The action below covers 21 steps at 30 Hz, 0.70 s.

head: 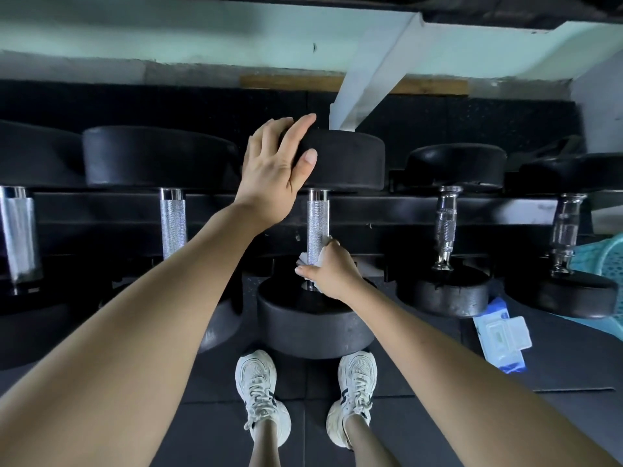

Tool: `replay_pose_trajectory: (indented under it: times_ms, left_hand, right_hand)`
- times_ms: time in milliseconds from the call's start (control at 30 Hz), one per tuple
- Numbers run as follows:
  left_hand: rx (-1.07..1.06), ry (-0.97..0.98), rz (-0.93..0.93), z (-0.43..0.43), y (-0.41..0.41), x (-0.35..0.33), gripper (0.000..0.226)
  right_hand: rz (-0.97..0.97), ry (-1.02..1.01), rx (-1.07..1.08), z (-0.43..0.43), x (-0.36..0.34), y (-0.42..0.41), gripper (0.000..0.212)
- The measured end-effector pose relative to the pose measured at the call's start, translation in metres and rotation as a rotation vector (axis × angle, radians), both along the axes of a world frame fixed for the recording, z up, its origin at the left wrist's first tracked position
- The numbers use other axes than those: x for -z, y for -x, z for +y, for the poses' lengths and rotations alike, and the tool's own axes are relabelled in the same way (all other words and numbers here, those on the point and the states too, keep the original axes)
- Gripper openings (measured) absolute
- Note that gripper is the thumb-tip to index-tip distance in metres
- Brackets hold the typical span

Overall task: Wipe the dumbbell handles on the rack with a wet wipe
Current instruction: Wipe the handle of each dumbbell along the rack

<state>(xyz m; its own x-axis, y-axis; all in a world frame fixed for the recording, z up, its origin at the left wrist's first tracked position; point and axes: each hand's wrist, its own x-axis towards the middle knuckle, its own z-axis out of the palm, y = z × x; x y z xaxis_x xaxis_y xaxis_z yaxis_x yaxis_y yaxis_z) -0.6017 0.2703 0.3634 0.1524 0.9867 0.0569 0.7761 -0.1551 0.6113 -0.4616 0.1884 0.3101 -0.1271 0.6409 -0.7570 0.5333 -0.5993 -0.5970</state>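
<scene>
A black dumbbell lies on the rack [371,207] in the middle of the view, its knurled chrome handle [317,217] running away from me. My right hand [332,269] grips a white wet wipe [308,259] wrapped round the near end of that handle. My left hand [276,166] rests on the dumbbell's far black head [347,160], fingers spread over its left edge and thumb against its side. The near head [313,318] sits just above my shoes.
More dumbbells lie on the rack, handles at the left [173,220] and the right [445,227]. A blue and white wipes pack [502,335] lies on the dark floor at the right. A teal basket [603,261] shows at the right edge.
</scene>
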Motion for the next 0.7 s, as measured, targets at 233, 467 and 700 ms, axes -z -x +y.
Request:
replay_pose_trajectory:
  times_ms: [233, 467, 700]
  left_hand:
    - [0.000, 0.021, 0.002, 0.000, 0.000, -0.001, 0.067]
    - [-0.005, 0.007, -0.008, 0.001, 0.000, 0.000, 0.063]
    - [-0.005, -0.002, -0.015, 0.001, 0.000, 0.002, 0.072]
  right_hand:
    - [0.049, -0.081, 0.243, 0.013, -0.001, 0.013, 0.042]
    - [0.263, -0.203, 0.439, 0.027, -0.022, 0.017, 0.038]
    - [0.283, -0.104, 0.131, 0.008, -0.033, -0.004, 0.066]
